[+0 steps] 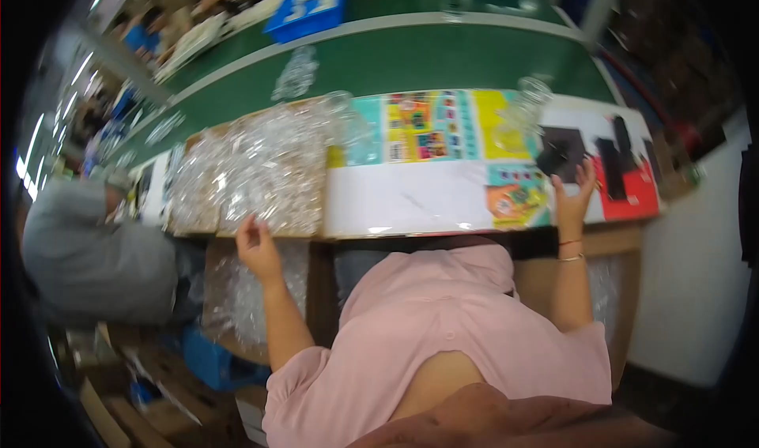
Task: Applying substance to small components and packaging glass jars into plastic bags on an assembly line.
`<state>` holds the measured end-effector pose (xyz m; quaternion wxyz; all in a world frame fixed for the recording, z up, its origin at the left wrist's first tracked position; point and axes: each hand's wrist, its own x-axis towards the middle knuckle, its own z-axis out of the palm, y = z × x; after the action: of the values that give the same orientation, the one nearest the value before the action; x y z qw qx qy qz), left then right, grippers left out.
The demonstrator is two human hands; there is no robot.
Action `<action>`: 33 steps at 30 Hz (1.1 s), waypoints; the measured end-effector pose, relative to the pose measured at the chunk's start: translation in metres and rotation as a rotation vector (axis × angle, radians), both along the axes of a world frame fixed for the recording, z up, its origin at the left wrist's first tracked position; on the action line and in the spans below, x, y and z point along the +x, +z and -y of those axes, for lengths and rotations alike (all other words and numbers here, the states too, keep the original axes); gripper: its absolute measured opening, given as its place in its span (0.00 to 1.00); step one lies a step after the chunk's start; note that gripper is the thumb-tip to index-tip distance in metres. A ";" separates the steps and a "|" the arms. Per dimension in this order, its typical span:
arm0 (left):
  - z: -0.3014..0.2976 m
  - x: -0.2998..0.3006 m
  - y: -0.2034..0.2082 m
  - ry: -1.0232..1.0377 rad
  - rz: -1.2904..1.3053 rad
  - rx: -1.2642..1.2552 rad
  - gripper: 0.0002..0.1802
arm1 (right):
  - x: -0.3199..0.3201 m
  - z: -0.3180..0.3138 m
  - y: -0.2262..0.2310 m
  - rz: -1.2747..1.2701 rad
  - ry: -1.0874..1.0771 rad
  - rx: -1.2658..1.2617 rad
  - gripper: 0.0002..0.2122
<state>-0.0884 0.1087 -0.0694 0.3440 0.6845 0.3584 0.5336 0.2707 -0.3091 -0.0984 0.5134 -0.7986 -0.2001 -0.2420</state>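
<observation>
I see clear, shiny plastic pieces (257,163) heaped just beyond the nearer left hand (258,241), loosely curled, seemingly empty; well right of them, the right hand (574,199) spreads empty fingers.

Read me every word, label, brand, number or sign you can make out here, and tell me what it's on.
No text can be read.
Yellow-and-teal printed panel on the work surface: small pictures and print, too blurred to read.
Orange-and-teal printed panel beside the right hand: too blurred to read.
Red panel at the right end: faint pale marks, unreadable.
Clear plastic pieces by the left hand: no lettering visible.
</observation>
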 end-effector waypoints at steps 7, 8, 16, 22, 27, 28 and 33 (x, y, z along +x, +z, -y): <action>-0.046 -0.017 0.002 0.124 0.050 0.007 0.08 | 0.022 -0.011 -0.004 -0.272 -0.006 -0.010 0.20; -0.050 -0.023 0.012 0.147 -0.043 0.010 0.06 | 0.023 -0.007 -0.011 -0.218 -0.008 0.045 0.20; -0.167 -0.078 0.021 0.508 -0.748 0.294 0.09 | -0.054 -0.032 0.006 -0.155 0.028 0.245 0.16; -0.236 -0.070 0.011 0.399 -1.114 0.332 0.15 | -0.095 -0.063 0.009 -0.371 0.431 0.163 0.16; -0.273 -0.042 0.006 0.198 -1.689 0.369 0.11 | -0.128 -0.089 0.017 -0.467 0.577 0.234 0.17; -0.282 -0.049 0.001 0.132 -1.734 0.381 0.12 | -0.130 -0.091 0.017 -0.517 0.622 0.218 0.18; -0.275 -0.045 0.036 0.034 -1.677 0.519 0.09 | -0.133 -0.094 0.016 -0.497 0.617 0.227 0.24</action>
<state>-0.1332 0.3834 -0.0335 -0.2073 0.9022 0.3705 -0.0756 0.1381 -0.2150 -0.0820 0.6794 -0.6737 -0.2721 0.1028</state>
